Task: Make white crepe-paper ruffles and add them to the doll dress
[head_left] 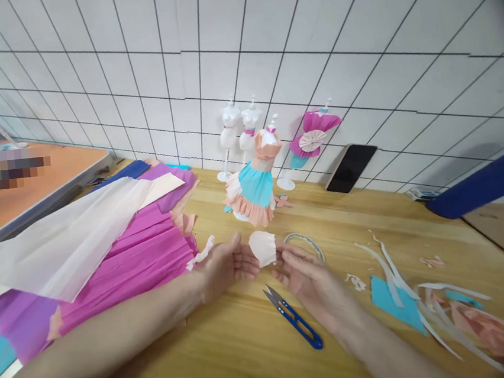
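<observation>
Between my hands is a small white piece of crepe paper (263,248) with a rounded edge. My right hand (302,270) pinches its right side between thumb and fingers. My left hand (228,265) is at the paper's left side, thumb raised and fingers stretched out; whether the fingertips touch the paper is unclear. Just below lie blue thread snips (293,317), blades pointing up and left. A roll of tape (304,244) is partly hidden behind my right hand. Beyond the paper stands a mini mannequin in a peach and turquoise paper dress (255,182).
Two bare white mannequins (230,125) and one in a magenta outfit (314,138) stand by the tiled wall. A phone (351,168) leans there. Magenta crepe paper (134,262) and white sheets (82,235) spread left. Paper scraps (396,303) and strips lie right.
</observation>
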`<state>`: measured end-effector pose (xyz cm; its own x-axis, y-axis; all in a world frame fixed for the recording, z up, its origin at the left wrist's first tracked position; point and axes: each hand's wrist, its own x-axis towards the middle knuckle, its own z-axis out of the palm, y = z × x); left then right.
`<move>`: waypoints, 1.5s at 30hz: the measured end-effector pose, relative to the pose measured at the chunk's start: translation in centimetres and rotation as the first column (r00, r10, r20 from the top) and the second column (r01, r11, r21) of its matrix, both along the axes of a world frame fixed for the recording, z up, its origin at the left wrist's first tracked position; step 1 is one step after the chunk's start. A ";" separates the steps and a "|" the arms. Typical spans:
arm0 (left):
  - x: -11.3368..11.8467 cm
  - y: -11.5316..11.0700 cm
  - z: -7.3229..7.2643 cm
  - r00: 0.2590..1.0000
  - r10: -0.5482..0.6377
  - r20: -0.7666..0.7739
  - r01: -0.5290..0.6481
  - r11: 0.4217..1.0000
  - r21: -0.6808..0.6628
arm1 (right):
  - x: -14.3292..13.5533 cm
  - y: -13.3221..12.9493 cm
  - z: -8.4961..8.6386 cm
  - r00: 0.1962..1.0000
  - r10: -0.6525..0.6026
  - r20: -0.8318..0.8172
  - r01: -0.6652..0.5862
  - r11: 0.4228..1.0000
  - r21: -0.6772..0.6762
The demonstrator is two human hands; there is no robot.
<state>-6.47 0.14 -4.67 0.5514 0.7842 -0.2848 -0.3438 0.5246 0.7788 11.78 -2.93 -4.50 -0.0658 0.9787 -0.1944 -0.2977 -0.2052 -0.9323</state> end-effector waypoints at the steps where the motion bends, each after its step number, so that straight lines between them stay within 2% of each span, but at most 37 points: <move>1: 0.2 -0.3 -0.1 1.000 -0.002 0.005 0.002 1.000 0.020 | -0.1 -0.2 -0.2 1.000 -0.005 -0.028 0.005 1.000 -0.005; 5: 1.0 -1.5 0.2 0.999 -0.016 0.041 0.011 0.994 0.112 | -0.8 -1.4 -0.3 0.981 0.050 -0.186 -0.056 0.998 -0.030; 8: 1.4 -2.1 0.5 0.998 -0.004 0.069 -0.004 0.993 0.117 | -1.4 -2.4 -0.1 0.956 0.093 -0.277 -0.110 0.993 -0.046; 12: 1.4 -2.2 0.5 0.995 0.090 0.050 -0.094 0.991 0.099 | -1.8 -3.2 -0.3 0.939 0.180 -0.292 -0.180 0.983 0.026; 15: 1.2 -2.1 0.7 0.988 0.110 0.111 -0.122 0.986 0.111 | -1.9 -3.4 -0.6 0.933 0.226 -0.278 -0.216 0.974 0.069; 18: 1.2 -2.1 1.0 0.980 0.099 0.174 -0.115 0.989 0.088 | -1.8 -3.4 -0.9 0.939 0.264 -0.220 -0.249 0.964 0.094; 22: 1.4 -2.4 1.2 0.965 0.189 0.183 -0.194 0.981 0.009 | -1.6 -3.5 -1.2 0.949 0.296 -0.105 -0.285 0.952 0.106; 27: 1.6 -2.5 1.2 0.958 0.270 0.099 -0.267 0.963 -0.042 | -1.3 -3.6 -1.3 0.942 0.317 0.113 -0.331 0.932 0.145; 30: 1.5 -2.3 1.0 0.943 0.334 -0.007 -0.334 0.942 -0.036 | -1.1 -3.3 -1.4 0.897 0.316 0.310 -0.392 0.892 0.224; 33: 1.2 -2.1 0.9 0.923 0.376 -0.084 -0.378 0.926 0.000 | -0.9 -2.8 -1.5 0.788 0.183 0.588 -0.436 0.840 0.322; 36: 1.0 -1.9 1.0 0.904 0.406 -0.132 -0.406 0.913 0.029 | -0.5 -2.3 -1.6 0.579 -0.020 0.815 -0.493 0.787 0.369; 38: 0.9 -1.8 1.1 0.907 0.395 -0.148 -0.390 0.919 0.064 | -0.1 -1.8 -1.5 0.433 -0.126 0.892 -0.539 0.757 0.369; 40: 0.8 -1.6 1.1 0.912 0.371 -0.173 -0.355 0.928 0.115 | 0.2 -1.5 -1.0 0.300 -0.210 0.930 -0.547 0.761 0.348; 42: 0.8 -1.5 1.0 0.914 0.348 -0.207 -0.319 0.934 0.161 | 0.4 -1.4 -0.1 0.140 -0.214 0.967 -0.517 0.817 0.256; 44: 0.7 -1.4 1.1 0.908 0.331 -0.256 -0.287 0.938 0.194 | 0.6 -1.6 1.1 -0.053 -0.049 0.997 -0.483 0.876 0.017; 45: 0.6 -1.4 1.2 0.904 0.318 -0.287 -0.265 0.941 0.209 | 0.6 -1.8 1.6 -0.121 0.059 0.991 -0.483 0.868 -0.111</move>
<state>-5.83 -1.24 -3.50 0.1950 0.9456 -0.2605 -0.1875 0.2966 0.9364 12.37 -4.75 -2.90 -0.2965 0.9417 -0.1590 0.9435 0.2630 -0.2014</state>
